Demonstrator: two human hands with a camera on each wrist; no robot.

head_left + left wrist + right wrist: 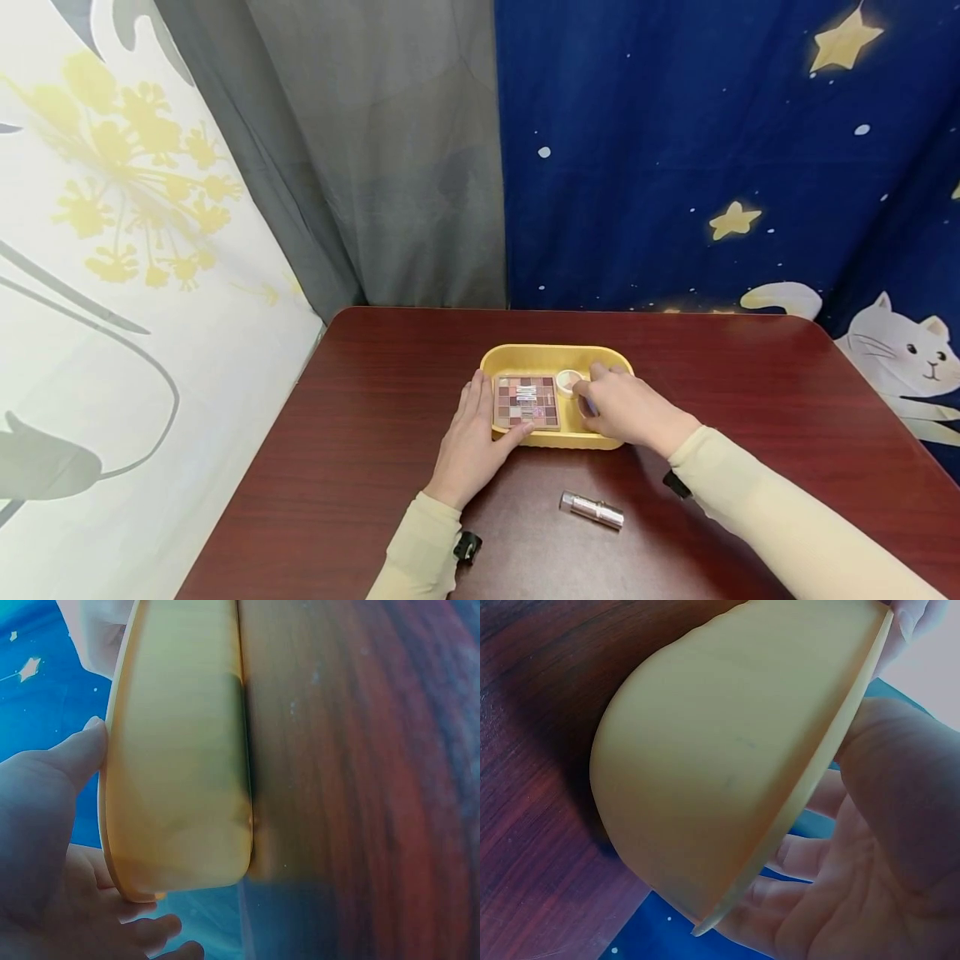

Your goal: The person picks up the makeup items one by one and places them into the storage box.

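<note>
A yellow tray [552,442] with rounded ends stands on the table. My left hand [472,437] holds its left front corner, thumb at the front rim and fingers along the left end. Inside, on the left, lies a square eyeshadow palette [527,403] with many small colour pans. Right of it is a small round white-rimmed container [569,382]. My right hand [628,403] reaches over the right rim into the tray, its fingers and thumb bent around a small lilac-blue object [591,407], mostly hidden by the hand.
A shiny silver-pink lipstick-like tube [592,510] lies on the dark red wooden table [360,467] in front of the tray. Behind the table hang a grey curtain [405,167] and a blue star-patterned curtain [637,167]. A white patterned surface [135,350] borders the left side.
</note>
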